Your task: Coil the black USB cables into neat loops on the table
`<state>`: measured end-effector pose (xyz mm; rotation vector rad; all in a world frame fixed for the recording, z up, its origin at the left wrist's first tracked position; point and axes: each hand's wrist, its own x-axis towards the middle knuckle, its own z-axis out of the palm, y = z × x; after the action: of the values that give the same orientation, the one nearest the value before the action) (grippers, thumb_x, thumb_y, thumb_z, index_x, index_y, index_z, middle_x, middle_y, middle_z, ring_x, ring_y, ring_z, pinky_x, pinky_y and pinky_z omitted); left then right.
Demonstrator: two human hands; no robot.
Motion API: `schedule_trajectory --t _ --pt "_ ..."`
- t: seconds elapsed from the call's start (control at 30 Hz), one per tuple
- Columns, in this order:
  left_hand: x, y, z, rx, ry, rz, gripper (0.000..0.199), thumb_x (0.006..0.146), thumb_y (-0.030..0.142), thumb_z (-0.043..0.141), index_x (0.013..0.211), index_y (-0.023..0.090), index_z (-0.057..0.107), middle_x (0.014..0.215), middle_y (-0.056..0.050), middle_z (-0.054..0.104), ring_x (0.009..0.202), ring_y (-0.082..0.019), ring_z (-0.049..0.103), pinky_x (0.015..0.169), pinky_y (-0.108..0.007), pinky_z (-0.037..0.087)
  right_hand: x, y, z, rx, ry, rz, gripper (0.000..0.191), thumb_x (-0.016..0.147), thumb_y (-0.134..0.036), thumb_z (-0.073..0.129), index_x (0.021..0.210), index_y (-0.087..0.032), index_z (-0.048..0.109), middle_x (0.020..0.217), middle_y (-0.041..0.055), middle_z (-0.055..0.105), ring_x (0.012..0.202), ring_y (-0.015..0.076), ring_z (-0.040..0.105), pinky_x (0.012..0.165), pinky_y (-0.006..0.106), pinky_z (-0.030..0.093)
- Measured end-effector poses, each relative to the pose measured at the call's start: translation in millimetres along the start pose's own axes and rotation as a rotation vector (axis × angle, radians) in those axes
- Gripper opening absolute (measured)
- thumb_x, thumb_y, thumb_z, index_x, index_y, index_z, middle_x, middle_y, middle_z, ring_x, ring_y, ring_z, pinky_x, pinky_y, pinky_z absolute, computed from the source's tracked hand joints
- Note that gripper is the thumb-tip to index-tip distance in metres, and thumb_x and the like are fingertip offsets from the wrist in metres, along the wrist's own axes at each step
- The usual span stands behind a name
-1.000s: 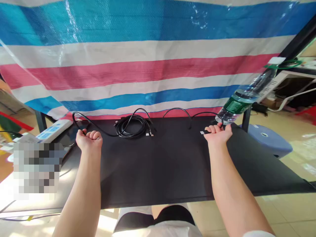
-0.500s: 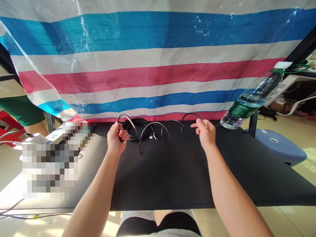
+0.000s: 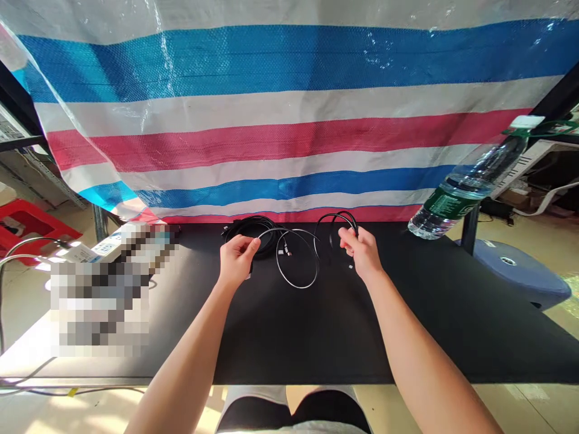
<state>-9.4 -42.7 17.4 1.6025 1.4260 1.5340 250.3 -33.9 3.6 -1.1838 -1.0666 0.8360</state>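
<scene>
Left hand, in the head view, pinches a thin, glossy black cable that curls in loops across to the right hand, which is curled around it. Right of that hand, a tilted clear bottle holds clear liquid.

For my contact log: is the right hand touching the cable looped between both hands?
Touching: in the head view, strands of the cable run into the closed right hand.
</scene>
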Motion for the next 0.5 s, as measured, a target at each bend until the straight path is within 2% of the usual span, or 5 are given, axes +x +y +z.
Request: schedule_trajectory --t 0.13,0.23,0.3,0.37,0.5 --pt "-1 -3 2.4 0.051 0.025 0.018 0.025 0.070 0.038 0.062 0.053 0.020 0.061 0.047 0.003 0.045 0.048 -0.011 0.042 0.052 -0.025 0.035 -9 3 8 -0.303 -0.107 -0.102 0.045 0.043 -0.043 0.082 0.066 -0.024 0.049 0.047 -0.0107 0.041 0.042 0.0079 0.032 0.045 0.025 0.029" --pt "-2 -3 4.2 0.118 -0.009 0.035 0.027 0.071 0.041 0.060 0.054 0.020 0.060 0.047 0.003 0.046 0.047 -0.011 0.042 0.052 -0.025 0.034 -10 4 14 -0.400 -0.049 -0.118 0.039 0.050 -0.042 0.078 0.058 -0.024 0.044 0.047 -0.0077 0.045 0.043 0.0098 0.039 0.047 0.026 0.032" --pt "-4 -2 5.9 0.161 -0.055 0.047 0.028 0.071 0.042 0.058 0.054 0.020 0.060 0.046 0.003 0.046 0.046 -0.011 0.041 0.051 -0.025 0.033 -9 3 16 -0.333 0.033 -0.088 0.042 0.057 -0.047 0.075 0.055 -0.025 0.039 0.046 -0.0059 0.045 0.042 0.0108 0.041 0.045 0.026 0.031" --pt "-6 0 8.2 0.194 -0.103 0.036 0.030 0.071 0.043 0.056 0.052 0.020 0.058 0.042 0.004 0.043 0.044 -0.010 0.037 0.049 -0.025 0.032 -6 2 17 -0.173 0.060 -0.006 0.047 0.060 -0.059 0.071 0.055 -0.026 0.038 0.040 -0.0074 0.037 0.037 0.0104 0.036 0.039 0.026 0.027" --pt "-11 3 14.2 0.244 -0.084 -0.024 0.034 0.074 0.043 0.052 0.048 0.021 0.049 0.038 0.005 0.037 0.041 -0.009 0.033 0.049 -0.024 0.031 -4 -1 19 0.161 -0.089 0.104 0.060 0.060 -0.079 0.062 0.052 -0.026 0.033 0.036 -0.0099 0.024 0.032 0.0073 0.022 0.033 0.024 0.019"
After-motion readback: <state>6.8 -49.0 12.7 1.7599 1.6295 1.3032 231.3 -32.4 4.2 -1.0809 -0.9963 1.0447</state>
